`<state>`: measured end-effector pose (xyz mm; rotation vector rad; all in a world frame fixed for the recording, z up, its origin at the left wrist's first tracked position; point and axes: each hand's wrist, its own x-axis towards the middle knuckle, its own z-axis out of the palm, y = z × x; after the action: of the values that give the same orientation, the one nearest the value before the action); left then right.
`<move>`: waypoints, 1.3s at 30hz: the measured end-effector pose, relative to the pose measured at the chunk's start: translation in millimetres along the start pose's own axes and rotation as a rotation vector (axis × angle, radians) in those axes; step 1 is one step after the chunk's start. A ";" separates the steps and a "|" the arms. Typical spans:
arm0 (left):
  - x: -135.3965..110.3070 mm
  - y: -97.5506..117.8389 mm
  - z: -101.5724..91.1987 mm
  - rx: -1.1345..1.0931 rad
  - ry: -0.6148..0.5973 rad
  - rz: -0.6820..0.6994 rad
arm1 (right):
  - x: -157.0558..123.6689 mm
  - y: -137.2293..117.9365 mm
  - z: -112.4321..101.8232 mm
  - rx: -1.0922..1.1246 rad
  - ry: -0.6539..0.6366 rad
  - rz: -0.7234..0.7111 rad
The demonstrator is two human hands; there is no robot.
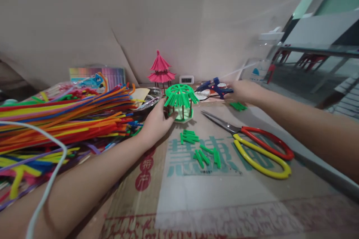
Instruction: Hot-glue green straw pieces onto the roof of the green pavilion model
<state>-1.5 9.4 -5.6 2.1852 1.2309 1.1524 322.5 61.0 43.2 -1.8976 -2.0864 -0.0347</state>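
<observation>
My left hand [158,123] closes its thumb and fingers on the near left side of a small pavilion model [181,99], gripping it by its pale base and a post. Its round roof is made of green pipe-cleaner pieces, on thin brown posts. At the back, my right hand [245,92] is at the handle end of a blue hot glue gun [212,85] with a red light; its fingers are blurred, so its grip is unclear. Short green pipe-cleaner pieces [203,157] lie in front of the model, and more green pieces [238,106] are below my right hand.
Scissors [238,130] with red and yellow handles lie open on the cardboard [179,201]. A pink pagoda model [160,69] and a small digital clock [186,79] stand behind. Colourful pipe cleaners [84,119] pile up at left, crossed by a white cable [60,160]. A clear bottle [260,59] stands back right.
</observation>
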 end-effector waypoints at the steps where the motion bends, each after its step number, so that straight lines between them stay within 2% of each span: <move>1: 0.2 0.9 0.2 -0.002 0.000 -0.005 | -11.8 -3.4 -8.3 -0.014 -0.038 -0.012; 3: 0.6 2.4 0.2 0.008 -0.002 0.003 | -39.2 -16.3 -25.2 0.014 -0.137 -0.101; 4: 0.7 2.9 0.1 0.013 -0.003 0.011 | -54.0 -25.1 -32.8 0.090 -0.237 -0.213; 6: 0.6 2.7 -0.1 0.018 0.000 0.036 | -82.8 -43.9 -43.0 0.271 -0.515 -0.478; 7: 0.5 2.0 0.0 0.018 0.005 0.047 | -95.4 -52.5 -44.6 0.333 -0.605 -0.546; 10: 0.5 -1.0 0.5 0.021 0.008 0.047 | -120.6 -69.2 -35.6 0.468 -0.704 -0.624; 14: 0.6 -2.8 0.7 0.025 0.013 0.024 | -127.0 -74.4 -17.5 0.497 -0.624 -0.700; 17: 0.0 -2.7 -0.1 0.029 0.024 0.030 | -125.9 -78.9 -18.8 0.452 -0.617 -0.709; 20: -1.2 -3.7 -0.8 0.034 0.041 0.037 | -127.6 -85.2 -25.1 0.424 -0.595 -0.601; 24: -2.1 -6.0 -1.3 0.039 0.042 0.024 | -130.1 -86.3 -23.4 0.460 -0.494 -0.475; 28: -1.1 -7.0 -0.6 0.037 0.035 0.024 | -128.6 -81.4 -14.0 0.463 -0.355 -0.472; 34: -0.2 -5.9 -0.3 0.014 0.034 0.032 | -127.7 -80.4 0.5 0.531 -0.073 -0.482; 39: -0.5 -1.7 -1.9 0.026 0.014 0.009 | -126.7 -86.5 -5.5 0.537 0.104 -0.452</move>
<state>-4.1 9.8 -5.8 2.2072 1.2496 1.1638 247.9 -72.8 33.6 -1.0794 -2.1325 0.2874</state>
